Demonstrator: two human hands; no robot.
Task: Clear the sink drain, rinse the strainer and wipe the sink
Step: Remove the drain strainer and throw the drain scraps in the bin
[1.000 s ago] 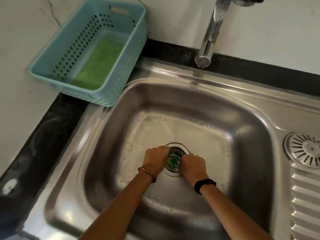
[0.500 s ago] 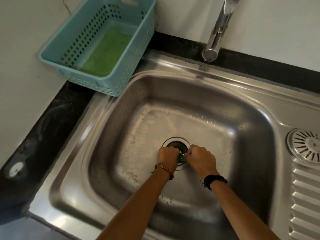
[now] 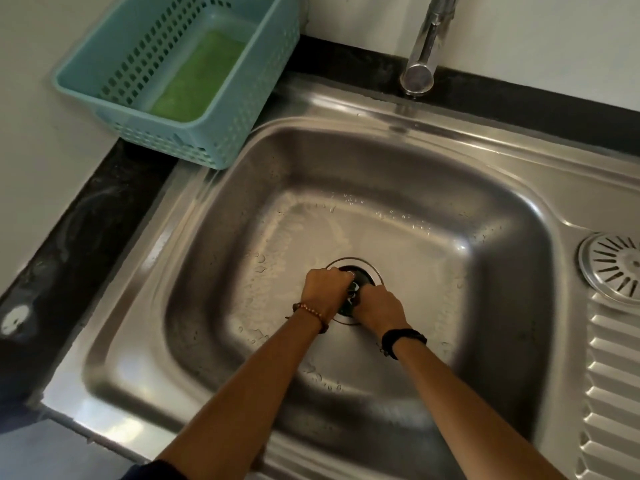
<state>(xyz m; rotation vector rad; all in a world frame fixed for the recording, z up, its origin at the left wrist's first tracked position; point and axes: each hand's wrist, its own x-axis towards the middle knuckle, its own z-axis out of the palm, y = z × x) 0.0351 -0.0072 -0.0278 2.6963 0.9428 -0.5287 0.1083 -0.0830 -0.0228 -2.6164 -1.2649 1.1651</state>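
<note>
The steel sink [image 3: 408, 188] is wet, with droplets on its floor. Both my hands meet over the round drain [image 3: 363, 270] in the middle of the basin. My left hand [image 3: 325, 289], with a bead bracelet on the wrist, has its fingers curled down at the drain's left side. My right hand [image 3: 379, 308], with a black wristband, is fisted against it from the right. Between the fingertips a small dark, wet bit of debris [image 3: 353, 293] shows; most of it is hidden. The round slotted strainer [image 3: 611, 266] lies on the drainboard at the right.
A teal perforated basket [image 3: 221, 133] with a green scrub pad [image 3: 197, 74] inside stands on the black counter at the sink's back left corner. The chrome tap spout [image 3: 420, 69] hangs over the back rim. The ribbed drainboard [image 3: 613, 375] runs along the right.
The camera has tilted and moved nearer, so the sink sits lower in view. My hands have closed tighter over the drain, and the green scrap seen between them earlier is now hidden.
</note>
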